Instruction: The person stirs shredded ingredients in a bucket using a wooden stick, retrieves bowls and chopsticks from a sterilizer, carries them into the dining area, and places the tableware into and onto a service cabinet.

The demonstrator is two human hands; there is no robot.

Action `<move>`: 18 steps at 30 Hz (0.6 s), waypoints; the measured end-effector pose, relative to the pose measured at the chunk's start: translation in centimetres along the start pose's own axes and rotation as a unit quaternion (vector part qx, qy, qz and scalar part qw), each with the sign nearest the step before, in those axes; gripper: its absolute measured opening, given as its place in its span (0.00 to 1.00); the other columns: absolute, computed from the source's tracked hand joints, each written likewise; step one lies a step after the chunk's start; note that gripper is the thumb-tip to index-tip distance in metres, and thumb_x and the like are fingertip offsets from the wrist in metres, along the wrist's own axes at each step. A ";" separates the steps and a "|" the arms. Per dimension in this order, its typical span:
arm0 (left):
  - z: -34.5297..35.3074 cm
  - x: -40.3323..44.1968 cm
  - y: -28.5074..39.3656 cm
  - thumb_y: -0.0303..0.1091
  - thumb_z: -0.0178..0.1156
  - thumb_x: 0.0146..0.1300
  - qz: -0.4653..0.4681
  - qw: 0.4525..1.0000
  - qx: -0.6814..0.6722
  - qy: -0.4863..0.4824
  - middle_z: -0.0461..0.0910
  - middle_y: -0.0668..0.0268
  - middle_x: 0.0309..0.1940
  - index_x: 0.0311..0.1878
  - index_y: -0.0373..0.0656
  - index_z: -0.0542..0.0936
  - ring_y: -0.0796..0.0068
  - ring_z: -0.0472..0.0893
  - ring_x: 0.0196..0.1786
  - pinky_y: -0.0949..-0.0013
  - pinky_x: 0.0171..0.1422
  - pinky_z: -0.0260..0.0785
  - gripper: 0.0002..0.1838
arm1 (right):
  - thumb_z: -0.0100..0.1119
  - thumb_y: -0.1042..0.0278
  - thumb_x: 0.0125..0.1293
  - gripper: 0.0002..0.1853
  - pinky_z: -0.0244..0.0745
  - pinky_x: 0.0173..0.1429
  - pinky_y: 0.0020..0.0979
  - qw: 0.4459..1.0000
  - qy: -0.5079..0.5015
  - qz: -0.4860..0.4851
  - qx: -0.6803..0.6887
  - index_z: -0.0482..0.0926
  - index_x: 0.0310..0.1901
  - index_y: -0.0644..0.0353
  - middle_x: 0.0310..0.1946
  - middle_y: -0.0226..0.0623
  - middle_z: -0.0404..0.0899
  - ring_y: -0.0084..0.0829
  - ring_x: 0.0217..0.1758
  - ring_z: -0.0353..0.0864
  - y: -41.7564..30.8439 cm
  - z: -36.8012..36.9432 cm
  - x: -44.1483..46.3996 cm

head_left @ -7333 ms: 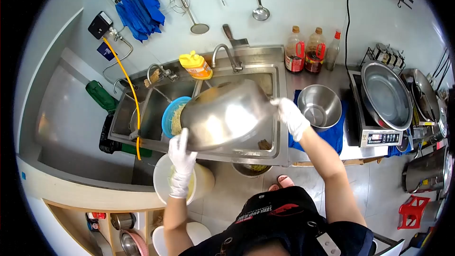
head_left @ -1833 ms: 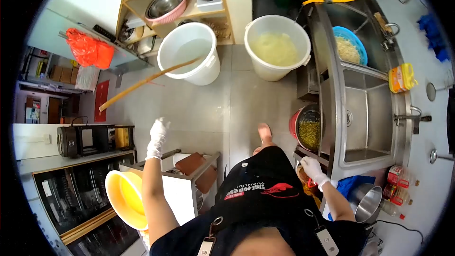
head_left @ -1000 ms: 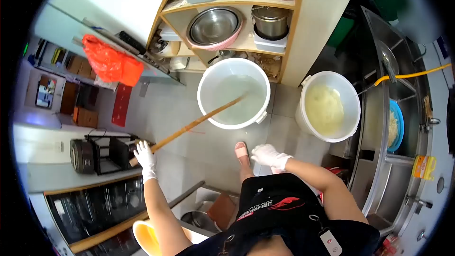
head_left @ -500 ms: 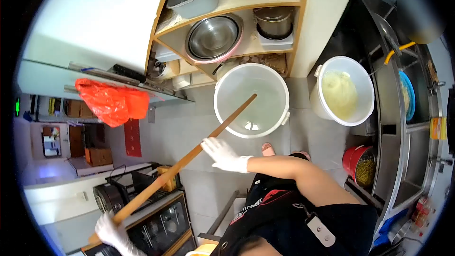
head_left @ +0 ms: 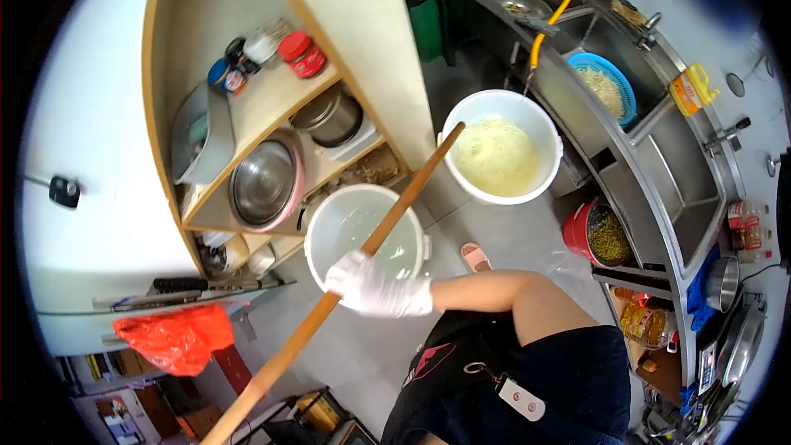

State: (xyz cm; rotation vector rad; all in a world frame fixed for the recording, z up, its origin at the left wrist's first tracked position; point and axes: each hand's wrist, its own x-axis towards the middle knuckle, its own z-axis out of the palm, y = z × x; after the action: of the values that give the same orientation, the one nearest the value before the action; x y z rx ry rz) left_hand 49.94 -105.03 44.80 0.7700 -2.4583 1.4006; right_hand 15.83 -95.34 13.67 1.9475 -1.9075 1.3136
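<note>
A long wooden stick (head_left: 288, 346) runs diagonally from the bottom left up to the middle. My right hand (head_left: 375, 287), in a white glove, is wrapped round its middle. The stick's upper end reaches the near-left rim of a white bucket (head_left: 548, 128) holding cloudy yellowish liquid. Below the stick's upper half stands another white bucket (head_left: 323, 227) with clearer liquid. My left hand is out of view, and the stick's lower end is cut off by the frame.
Steel sinks (head_left: 659, 161) line the right, with a blue basket (head_left: 628, 86) of pale shreds inside. A red bucket (head_left: 577, 235) stands on the floor below. Wooden shelves (head_left: 264, 103) with pots and jars rise at the left. A red bag (head_left: 177, 338) hangs lower left.
My right hand has closed round the stick. The stick's upper end has left the clearer bucket and moved to the yellowish one. My left hand has gone out of view. The view has turned.
</note>
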 end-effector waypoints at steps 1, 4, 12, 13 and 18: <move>1.0 1.4 1.8 0.45 0.62 0.60 0.003 0.999 -0.036 0.020 0.74 0.67 0.17 0.28 0.50 0.80 0.65 0.73 0.19 0.63 0.27 0.69 0.11 | 0.54 0.72 0.47 0.12 0.65 0.47 0.39 0.999 0.010 0.047 0.001 0.74 0.37 0.56 0.33 0.35 0.71 0.38 0.41 0.72 3.9 -0.5 -1.3; 6.1 5.6 7.8 0.26 0.63 0.45 0.087 0.991 -0.094 -0.043 0.76 0.63 0.30 0.46 0.41 0.77 0.61 0.77 0.36 0.62 0.40 0.70 0.20 | 0.53 0.78 0.47 0.09 0.69 0.47 0.43 0.957 -0.093 0.260 -0.094 0.76 0.32 0.60 0.32 0.40 0.75 0.45 0.40 0.75 14.4 -5.9 -3.5; -1.1 24.3 30.8 0.27 0.53 0.54 0.322 0.945 -0.056 0.023 0.72 0.57 0.37 0.54 0.29 0.69 0.64 0.72 0.35 0.62 0.43 0.67 0.23 | 0.57 0.82 0.44 0.13 0.68 0.56 0.39 0.895 0.109 0.424 -0.088 0.76 0.35 0.59 0.40 0.42 0.76 0.45 0.49 0.73 33.6 -3.9 -13.2; -2.1 25.5 31.7 0.26 0.53 0.53 0.342 0.938 -0.061 0.022 0.72 0.56 0.36 0.52 0.28 0.70 0.64 0.72 0.34 0.63 0.42 0.66 0.22 | 0.57 0.81 0.44 0.13 0.68 0.54 0.40 0.895 0.131 0.421 -0.066 0.76 0.35 0.59 0.38 0.43 0.76 0.46 0.48 0.73 34.2 -3.1 -13.4; -4.1 27.5 32.8 0.21 0.56 0.49 0.427 0.903 -0.048 -0.009 0.73 0.52 0.29 0.44 0.24 0.75 0.65 0.70 0.27 0.66 0.32 0.64 0.17 | 0.55 0.79 0.48 0.08 0.70 0.48 0.40 0.908 0.060 0.413 0.042 0.74 0.32 0.58 0.36 0.42 0.75 0.47 0.45 0.73 33.0 -2.2 -16.1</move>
State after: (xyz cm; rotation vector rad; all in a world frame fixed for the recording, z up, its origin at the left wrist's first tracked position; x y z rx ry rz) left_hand 8.94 -97.32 34.42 -0.4080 -2.9896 1.4520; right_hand -10.83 -88.41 -10.62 1.0198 -2.7684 1.6372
